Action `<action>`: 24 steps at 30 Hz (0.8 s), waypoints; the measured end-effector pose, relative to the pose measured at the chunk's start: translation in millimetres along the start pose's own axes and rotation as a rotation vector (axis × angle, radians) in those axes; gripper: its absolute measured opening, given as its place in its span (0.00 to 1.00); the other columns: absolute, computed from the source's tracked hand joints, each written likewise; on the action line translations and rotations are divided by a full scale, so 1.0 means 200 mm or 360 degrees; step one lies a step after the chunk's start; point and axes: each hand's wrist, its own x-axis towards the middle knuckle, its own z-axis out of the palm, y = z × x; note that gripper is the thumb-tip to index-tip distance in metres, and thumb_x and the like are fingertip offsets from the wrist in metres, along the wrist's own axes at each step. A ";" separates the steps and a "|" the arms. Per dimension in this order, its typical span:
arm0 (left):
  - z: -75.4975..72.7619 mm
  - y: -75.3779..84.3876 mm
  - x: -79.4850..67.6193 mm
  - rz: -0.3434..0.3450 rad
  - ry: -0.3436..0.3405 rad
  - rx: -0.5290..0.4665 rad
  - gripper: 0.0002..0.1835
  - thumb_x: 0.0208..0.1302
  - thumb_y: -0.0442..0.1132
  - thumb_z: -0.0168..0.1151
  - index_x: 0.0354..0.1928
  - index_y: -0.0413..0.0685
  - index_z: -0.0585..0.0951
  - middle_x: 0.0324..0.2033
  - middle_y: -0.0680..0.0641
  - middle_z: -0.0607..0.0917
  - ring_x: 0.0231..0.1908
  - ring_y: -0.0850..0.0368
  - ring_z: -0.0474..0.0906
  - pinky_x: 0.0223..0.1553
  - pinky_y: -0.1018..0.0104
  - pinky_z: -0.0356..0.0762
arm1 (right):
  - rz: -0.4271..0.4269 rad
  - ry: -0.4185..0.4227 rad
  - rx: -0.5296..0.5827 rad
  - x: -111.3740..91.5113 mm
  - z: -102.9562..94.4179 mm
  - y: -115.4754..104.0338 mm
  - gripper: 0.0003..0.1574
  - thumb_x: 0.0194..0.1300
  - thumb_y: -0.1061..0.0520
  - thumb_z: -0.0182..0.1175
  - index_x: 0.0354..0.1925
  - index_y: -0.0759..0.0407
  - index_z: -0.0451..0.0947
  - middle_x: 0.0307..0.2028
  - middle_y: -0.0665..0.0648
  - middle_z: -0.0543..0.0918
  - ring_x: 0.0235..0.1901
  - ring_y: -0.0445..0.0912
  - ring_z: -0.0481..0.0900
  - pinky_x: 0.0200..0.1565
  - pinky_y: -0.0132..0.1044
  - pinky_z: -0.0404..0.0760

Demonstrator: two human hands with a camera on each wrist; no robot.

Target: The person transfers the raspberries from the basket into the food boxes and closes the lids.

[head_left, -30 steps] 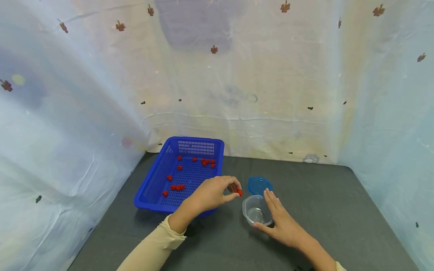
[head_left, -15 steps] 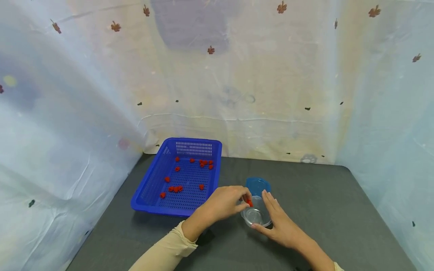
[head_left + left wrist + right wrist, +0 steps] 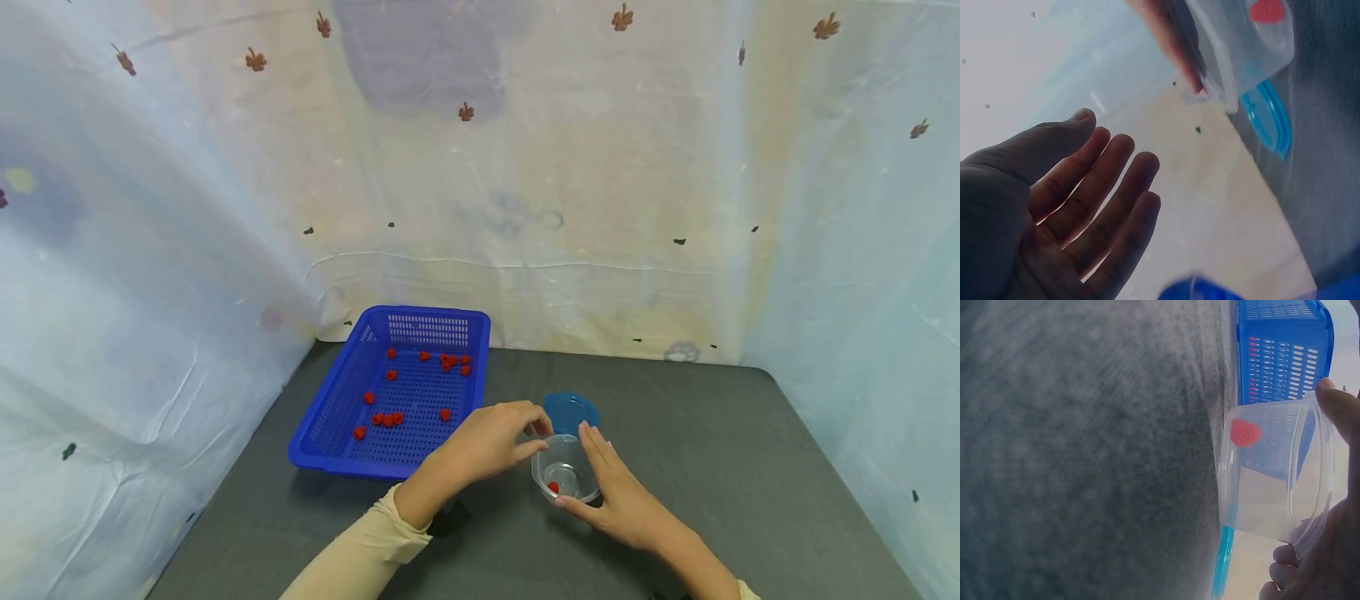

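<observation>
Clock centred on the clear container [image 3: 567, 468], 12 pointing away from the person. Container sits upright on the grey counter [image 3: 720, 450], mouth up, one red berry [image 3: 552, 487] inside on its floor at roughly 7, near the wall. Right hand [image 3: 626, 504] is at 4: thumb on the near rim around 6, fingers on the far side around 1, container held between them; those fingers look close together from above. Left hand [image 3: 491, 442] is at 10, just off the rim, fingers slightly spread and gently bent, thumb apart, nothing in them. Cream sleeve [image 3: 352, 546] runs back from it toward 8. Blue lid [image 3: 572, 412] lies flat on the counter at 12, right past the container; can't tell if the two touch. Blue basket [image 3: 322, 423] is at 10, beyond the left hand. Loose berries [image 3: 388, 420] on its floor: tight bunch at the basket's own 2, row of three at 6, the others scattered singly. Pale drape [image 3: 600, 175] with brown leaf prints hangs behind the counter at 12 and comes round toward 9 and 3.
</observation>
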 end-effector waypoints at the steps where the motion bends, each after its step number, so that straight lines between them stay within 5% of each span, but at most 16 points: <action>1: -0.01 -0.01 -0.01 -0.0007 0.0016 -0.0010 0.09 0.75 0.49 0.71 0.52 0.59 0.87 0.47 0.58 0.89 0.48 0.63 0.86 0.48 0.67 0.85 | 0.0004 0.0000 0.0005 0.00 0.00 0.00 0.75 0.67 0.20 0.63 0.88 0.51 0.35 0.86 0.67 0.44 0.82 0.73 0.45 0.71 0.76 0.61; 14: -0.19 -0.20 -0.11 -0.0172 0.0178 -0.0241 0.10 0.75 0.44 0.70 0.54 0.56 0.86 0.50 0.53 0.87 0.52 0.56 0.85 0.54 0.55 0.85 | 0.0014 0.0005 0.0018 0.00 0.00 -0.02 0.75 0.67 0.20 0.63 0.88 0.53 0.36 0.86 0.67 0.44 0.82 0.73 0.45 0.72 0.76 0.59; 24: -0.22 -0.35 -0.18 -0.0341 0.0239 -0.0252 0.09 0.74 0.43 0.71 0.53 0.56 0.86 0.52 0.51 0.87 0.54 0.53 0.84 0.56 0.50 0.84 | -0.0024 0.0043 0.0003 0.00 0.01 -0.02 0.74 0.68 0.22 0.64 0.88 0.53 0.37 0.86 0.66 0.45 0.82 0.72 0.45 0.73 0.75 0.58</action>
